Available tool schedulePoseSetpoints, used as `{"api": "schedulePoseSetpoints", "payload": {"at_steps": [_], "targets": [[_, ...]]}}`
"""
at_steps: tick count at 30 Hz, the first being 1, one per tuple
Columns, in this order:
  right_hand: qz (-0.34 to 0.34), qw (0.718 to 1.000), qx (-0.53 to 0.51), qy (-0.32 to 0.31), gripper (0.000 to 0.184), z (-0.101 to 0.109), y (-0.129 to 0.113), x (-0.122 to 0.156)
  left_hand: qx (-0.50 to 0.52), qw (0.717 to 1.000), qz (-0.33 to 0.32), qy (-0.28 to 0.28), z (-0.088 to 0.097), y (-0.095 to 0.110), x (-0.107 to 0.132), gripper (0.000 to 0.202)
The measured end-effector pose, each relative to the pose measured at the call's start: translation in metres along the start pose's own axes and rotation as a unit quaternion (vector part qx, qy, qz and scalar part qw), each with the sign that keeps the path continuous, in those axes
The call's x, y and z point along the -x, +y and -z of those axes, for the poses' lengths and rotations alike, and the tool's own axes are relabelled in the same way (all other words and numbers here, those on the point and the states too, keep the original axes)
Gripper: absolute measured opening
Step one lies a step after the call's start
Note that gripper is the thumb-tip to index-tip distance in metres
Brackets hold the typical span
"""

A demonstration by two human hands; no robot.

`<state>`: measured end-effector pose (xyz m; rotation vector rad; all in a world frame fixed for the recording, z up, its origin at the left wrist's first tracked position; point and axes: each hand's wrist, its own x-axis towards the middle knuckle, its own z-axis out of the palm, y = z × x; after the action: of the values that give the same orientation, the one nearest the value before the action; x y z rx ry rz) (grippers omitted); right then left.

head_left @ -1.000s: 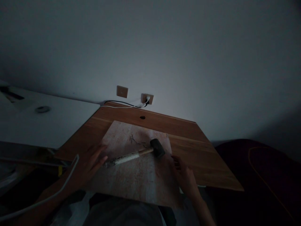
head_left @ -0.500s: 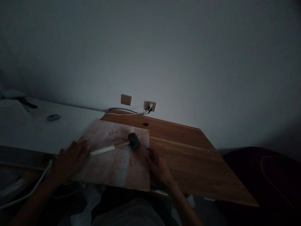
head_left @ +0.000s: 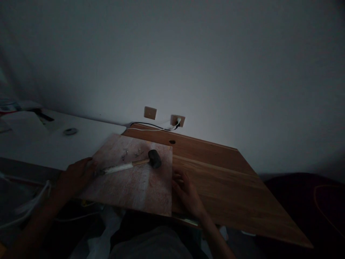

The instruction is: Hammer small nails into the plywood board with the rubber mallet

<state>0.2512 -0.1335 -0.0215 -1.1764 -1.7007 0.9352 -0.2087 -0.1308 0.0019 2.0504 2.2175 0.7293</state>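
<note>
My left hand lies on the left edge of the board, just beside the end of the mallet's handle. The fingers are loosely bent over that edge, but in this dim light I cannot tell whether they grip it or only rest there. My right hand is at the board's right edge. Its fingers are released and slightly spread, the tips touching the edge and the palm over the wood surface.

The mallet lies flat on the board between my hands. Its black head points to the right and away from me, and its pale handle runs back toward my left hand. Just beyond the handle a few small metal bits are scattered on the board.

The board lies on the wood surface, and its near edge hangs over toward me. Its far left corner reaches the white surface on the left. On the wall behind are two sockets, and cables run from the right one along the back of the wood surface.
</note>
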Motion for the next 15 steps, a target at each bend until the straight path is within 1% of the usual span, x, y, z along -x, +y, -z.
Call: {"api": "schedulePoseSetpoints", "payload": {"at_steps": [3, 5, 7, 10, 13, 15], "targets": [[0.004, 0.999, -0.021, -0.024, 0.037, -0.004, -0.004, 0.0, -0.021, 0.996, 0.074, -0.045, 0.009, 0.015, 0.0, 0.066], [-0.003, 0.999, -0.028, -0.028, 0.039, -0.005, -0.007, 0.0, -0.039, 0.991, 0.101, -0.079, 0.015, 0.026, -0.003, 0.066], [-0.023, 0.999, -0.034, -0.025, 0.041, -0.003, -0.012, 0.0, -0.053, 0.988, 0.109, -0.097, 0.021, 0.034, -0.006, 0.065], [-0.051, 0.998, -0.036, -0.033, 0.044, 0.003, -0.019, 0.0, -0.051, 0.987, 0.114, -0.104, 0.029, 0.047, -0.009, 0.064], [-0.058, 0.997, -0.018, -0.042, 0.047, 0.013, -0.023, 0.001, -0.031, 0.982, 0.146, -0.115, 0.033, 0.058, -0.006, 0.069], [-0.062, 0.998, 0.005, -0.033, 0.048, 0.022, -0.021, 0.004, -0.014, 0.985, 0.135, -0.108, 0.032, 0.064, -0.001, 0.068]]}}
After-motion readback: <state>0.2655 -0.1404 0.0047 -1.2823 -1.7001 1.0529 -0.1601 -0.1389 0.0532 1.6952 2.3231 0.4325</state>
